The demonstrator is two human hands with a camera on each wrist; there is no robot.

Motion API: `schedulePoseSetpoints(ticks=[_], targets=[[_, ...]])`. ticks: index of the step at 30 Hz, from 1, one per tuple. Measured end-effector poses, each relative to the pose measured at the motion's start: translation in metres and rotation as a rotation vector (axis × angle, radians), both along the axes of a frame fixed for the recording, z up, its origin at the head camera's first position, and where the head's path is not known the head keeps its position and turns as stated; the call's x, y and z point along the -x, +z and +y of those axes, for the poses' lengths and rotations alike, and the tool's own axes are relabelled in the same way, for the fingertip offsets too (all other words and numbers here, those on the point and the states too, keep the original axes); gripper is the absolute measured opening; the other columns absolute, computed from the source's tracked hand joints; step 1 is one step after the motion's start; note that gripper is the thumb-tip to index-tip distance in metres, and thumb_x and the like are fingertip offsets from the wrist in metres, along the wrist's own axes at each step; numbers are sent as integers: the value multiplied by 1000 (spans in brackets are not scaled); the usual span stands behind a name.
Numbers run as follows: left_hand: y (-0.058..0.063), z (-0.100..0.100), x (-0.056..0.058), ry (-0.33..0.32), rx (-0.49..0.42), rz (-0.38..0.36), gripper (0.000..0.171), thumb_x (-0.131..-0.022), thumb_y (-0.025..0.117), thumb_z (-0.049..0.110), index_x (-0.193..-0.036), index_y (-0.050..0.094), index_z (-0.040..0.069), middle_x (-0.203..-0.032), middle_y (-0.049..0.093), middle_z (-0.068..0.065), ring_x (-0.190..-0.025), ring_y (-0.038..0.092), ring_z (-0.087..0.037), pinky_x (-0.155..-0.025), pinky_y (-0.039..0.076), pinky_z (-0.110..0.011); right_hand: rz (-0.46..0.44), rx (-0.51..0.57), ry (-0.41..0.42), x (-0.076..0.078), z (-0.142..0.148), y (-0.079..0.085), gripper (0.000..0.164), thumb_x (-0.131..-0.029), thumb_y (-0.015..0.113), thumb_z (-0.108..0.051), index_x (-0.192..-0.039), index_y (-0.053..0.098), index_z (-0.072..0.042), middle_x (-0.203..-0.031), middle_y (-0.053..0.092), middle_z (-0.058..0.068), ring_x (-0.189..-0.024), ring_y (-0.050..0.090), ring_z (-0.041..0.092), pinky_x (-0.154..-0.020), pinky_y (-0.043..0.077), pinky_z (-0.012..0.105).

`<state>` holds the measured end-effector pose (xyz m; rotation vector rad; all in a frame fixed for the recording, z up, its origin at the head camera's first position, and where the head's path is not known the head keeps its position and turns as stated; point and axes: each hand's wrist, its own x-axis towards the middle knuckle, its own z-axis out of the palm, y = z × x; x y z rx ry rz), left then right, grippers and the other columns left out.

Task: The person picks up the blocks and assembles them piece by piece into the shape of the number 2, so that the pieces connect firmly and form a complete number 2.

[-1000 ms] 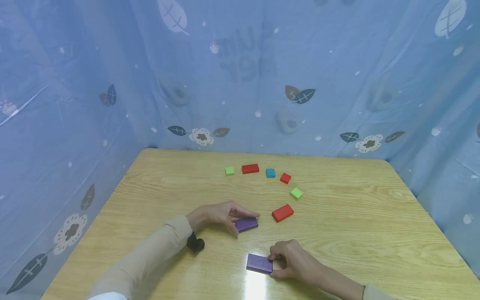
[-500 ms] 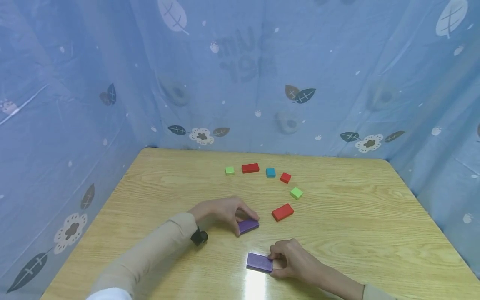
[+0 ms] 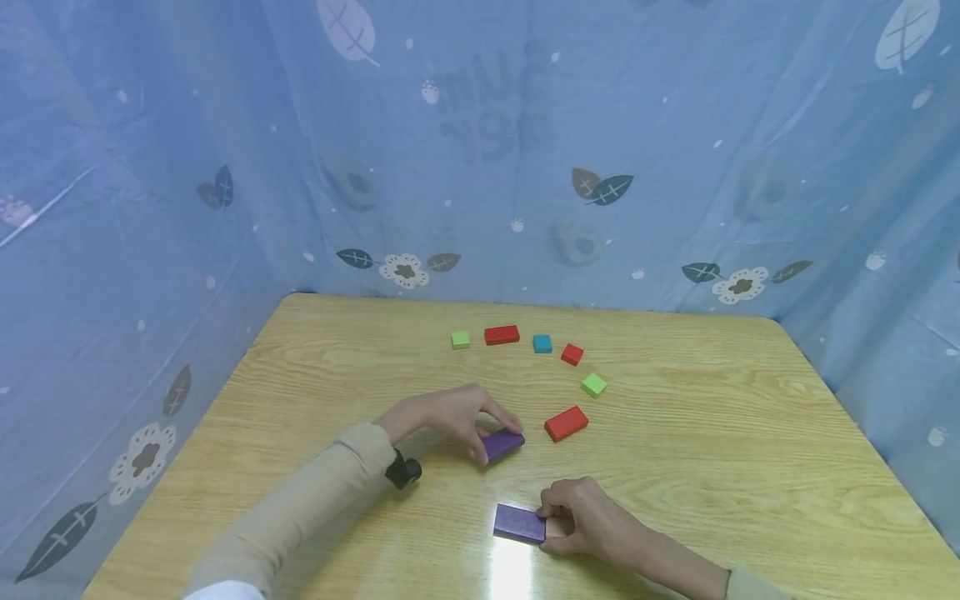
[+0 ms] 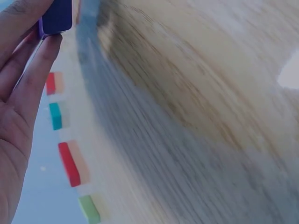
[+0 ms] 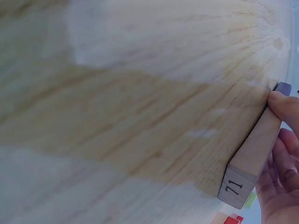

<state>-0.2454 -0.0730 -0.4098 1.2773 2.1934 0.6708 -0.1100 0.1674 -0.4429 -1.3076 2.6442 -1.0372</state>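
My left hand (image 3: 453, 412) pinches a purple block (image 3: 504, 445) between thumb and fingers. In the left wrist view that purple block (image 4: 57, 17) shows at the fingertips, top left. Nearer the front, my right hand (image 3: 588, 518) has thumb and finger at the right end of another purple block (image 3: 519, 523) on the table. The right wrist view shows this hand (image 5: 285, 172) holding a plain wooden block (image 5: 254, 144) marked 71, with the purple block (image 5: 283, 88) at its far end. In the head view my fingers mostly hide the wooden block.
Ahead on the wooden table (image 3: 712, 433) several blocks form a curve: a green block (image 3: 461, 340), a long red block (image 3: 502, 335), a blue block (image 3: 542, 343), a small red block (image 3: 572, 354), another green block (image 3: 594, 385) and a red block (image 3: 566, 423). A blue curtain (image 3: 480, 167) hangs behind.
My left hand has carried its purple block slightly right and turned it, bringing it closer to the near red block. The right hand and its blocks have stayed in place.
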Motion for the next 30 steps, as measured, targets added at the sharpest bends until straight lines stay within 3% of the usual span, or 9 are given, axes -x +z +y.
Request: schedulePoseSetpoints(ticks=[19,30], targets=[[7,15,-11,-96,-23,22,61,-69,86,17,-126,64,21,-133,57,5,-124,49,-7,-100,36,-21,5,-4,1,1,1,-1,24,-67,84,-11,-77,61,-13,-79,64,-10,-69,48,-5,-60,43,12],[0,26,-18,-177,-34,-2,52,-70,84,15,-119,68,8,-133,58,2,-126,47,-9,-100,35,-19,-10,-18,-18,0,0,1,25,-67,84,-12,-77,61,-13,-79,64,-11,-66,46,-6,-59,43,13]])
